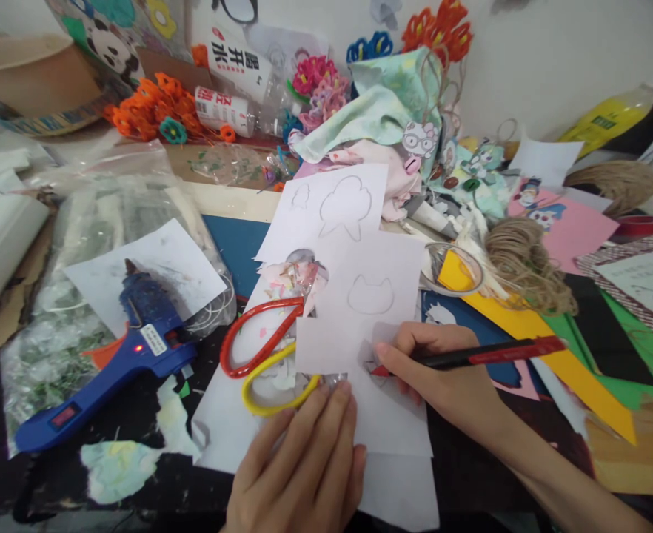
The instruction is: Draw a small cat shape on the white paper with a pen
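My right hand [443,370] grips a red and black pen [487,353], its tip low on a white sheet [335,344] that bears a pencilled cat-head outline. My left hand [304,459] lies flat with fingers stretched over the lower edge of that sheet. Beside its fingertips are the red and yellow loop handles of scissors [263,352]; part of the scissors is hidden under paper. Behind, another white sheet [304,207] shows a flower-like outline and a smaller sketch.
A blue glue gun [154,355] with a lit red light lies at left on paper, near a plastic bag [98,200]. Fabric [393,89], a tape roll [454,268], twine [526,259] and a yellow strip [548,355] lie behind and right.
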### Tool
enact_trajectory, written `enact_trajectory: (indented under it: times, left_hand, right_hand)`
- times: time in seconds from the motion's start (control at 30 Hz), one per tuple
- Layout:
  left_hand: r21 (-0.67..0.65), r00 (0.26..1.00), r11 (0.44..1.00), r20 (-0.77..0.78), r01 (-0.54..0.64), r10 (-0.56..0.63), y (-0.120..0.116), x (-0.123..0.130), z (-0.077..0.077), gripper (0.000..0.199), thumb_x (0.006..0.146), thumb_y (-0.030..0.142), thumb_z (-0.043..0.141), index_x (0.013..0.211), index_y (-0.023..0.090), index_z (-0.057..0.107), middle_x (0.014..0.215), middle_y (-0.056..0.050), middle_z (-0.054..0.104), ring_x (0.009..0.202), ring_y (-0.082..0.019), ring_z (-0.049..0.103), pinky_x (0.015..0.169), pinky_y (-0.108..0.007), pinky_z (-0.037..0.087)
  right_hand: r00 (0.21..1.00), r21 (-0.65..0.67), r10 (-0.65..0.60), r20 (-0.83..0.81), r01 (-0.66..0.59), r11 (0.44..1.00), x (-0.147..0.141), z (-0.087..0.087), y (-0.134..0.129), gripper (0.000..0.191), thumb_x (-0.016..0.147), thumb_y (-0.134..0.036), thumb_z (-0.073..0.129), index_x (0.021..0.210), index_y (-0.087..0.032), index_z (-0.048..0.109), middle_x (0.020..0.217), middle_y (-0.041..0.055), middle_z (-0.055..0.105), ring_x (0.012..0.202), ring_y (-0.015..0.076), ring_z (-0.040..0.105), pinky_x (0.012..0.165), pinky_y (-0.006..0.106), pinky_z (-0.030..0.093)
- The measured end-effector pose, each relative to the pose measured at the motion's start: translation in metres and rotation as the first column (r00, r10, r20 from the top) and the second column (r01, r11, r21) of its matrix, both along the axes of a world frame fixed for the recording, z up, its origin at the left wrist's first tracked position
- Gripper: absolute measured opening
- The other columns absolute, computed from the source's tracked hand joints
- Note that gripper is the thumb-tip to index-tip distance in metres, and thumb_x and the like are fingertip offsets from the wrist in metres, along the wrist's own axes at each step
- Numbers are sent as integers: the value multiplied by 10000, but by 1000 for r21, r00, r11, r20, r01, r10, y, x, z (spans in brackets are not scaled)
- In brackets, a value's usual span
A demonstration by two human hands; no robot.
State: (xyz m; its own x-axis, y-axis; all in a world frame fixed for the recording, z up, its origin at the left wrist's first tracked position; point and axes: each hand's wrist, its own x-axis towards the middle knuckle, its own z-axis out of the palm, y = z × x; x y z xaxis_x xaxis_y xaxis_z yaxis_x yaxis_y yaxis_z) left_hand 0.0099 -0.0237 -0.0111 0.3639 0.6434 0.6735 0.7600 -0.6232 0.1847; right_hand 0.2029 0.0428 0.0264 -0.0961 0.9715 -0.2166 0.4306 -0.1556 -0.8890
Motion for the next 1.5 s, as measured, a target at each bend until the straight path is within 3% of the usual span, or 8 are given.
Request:
enact_trajectory:
  times: [0.4,0.67,0.97,1.3,1.5]
  left_hand:
    - [4,1000,1000,3,-9,9,0,1,1,244,953,123,555,1078,94,762,1141,-26,776,1091,-133,685,1183,-269,289]
    - [-15,1000,1000,-26,9,-9,-1,-1,5,245,955,123,551,1074,90,762,1137,-29,774,1071,-137,697,1177,-271,291]
    - [-28,999,1000,-38,7,-8,0,0,3,250,948,122,558,1095,93,757,1155,-25,769,1091,-137,691,1178,-271,295]
    - [-8,999,1000,-32,3,-3,0,-1,3,253,945,113,551,1095,83,753,1146,-32,772,1080,-138,695,1186,-277,286]
    - [-10,999,1000,-34,18,-18,1,0,3,245,933,104,562,1082,81,755,1131,-34,777,1075,-144,695,1164,-273,311]
  right_hand:
    - [993,107,63,99,-73,992,3,0,1,402,842,-295,625,474,-199,495,421,-19,530,411,82,434,412,215,319]
    - [1000,35,19,5,-19,999,1,-1,0,413,860,-359,648,506,-203,503,430,-18,537,399,85,433,388,211,313]
    - [992,103,68,106,-79,992,2,-1,2,406,853,-302,614,481,-202,486,429,-22,516,417,85,421,416,222,312]
    - [996,61,45,79,-50,997,2,-2,0,415,864,-347,624,501,-206,480,436,-24,512,423,92,429,412,226,311]
    - [988,112,86,128,-100,989,3,-2,2,402,845,-284,599,473,-204,468,426,-25,509,421,86,419,423,225,308]
